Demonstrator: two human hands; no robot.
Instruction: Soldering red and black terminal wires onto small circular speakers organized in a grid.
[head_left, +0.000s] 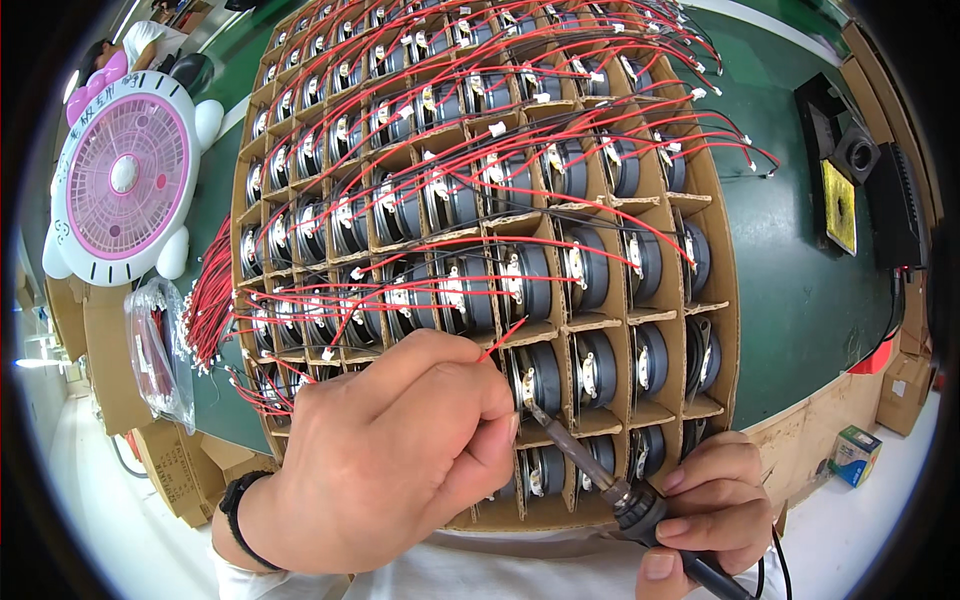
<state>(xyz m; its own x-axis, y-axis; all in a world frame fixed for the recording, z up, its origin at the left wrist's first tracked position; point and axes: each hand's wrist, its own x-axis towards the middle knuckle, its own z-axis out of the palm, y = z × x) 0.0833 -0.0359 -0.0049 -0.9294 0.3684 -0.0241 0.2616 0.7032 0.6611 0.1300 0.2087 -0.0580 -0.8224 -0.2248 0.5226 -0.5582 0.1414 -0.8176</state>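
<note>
My left hand, a black band at its wrist, is closed in a pinch over the near rows of a cardboard divider tray. A red wire sticks up from behind its fingers; their grip on it is partly hidden. My right hand grips a soldering iron by its dark handle. The iron's tip meets the metal terminal side of a small round speaker standing on edge in its cell. Similar speakers fill the other cells, many with red and black wires ending in white connectors.
Left of the tray lie a bundle of red wires, a clear plastic bag and a pink-and-white fan. A soldering stand with a yellow sponge is on the green table at right. Another person is at the far left.
</note>
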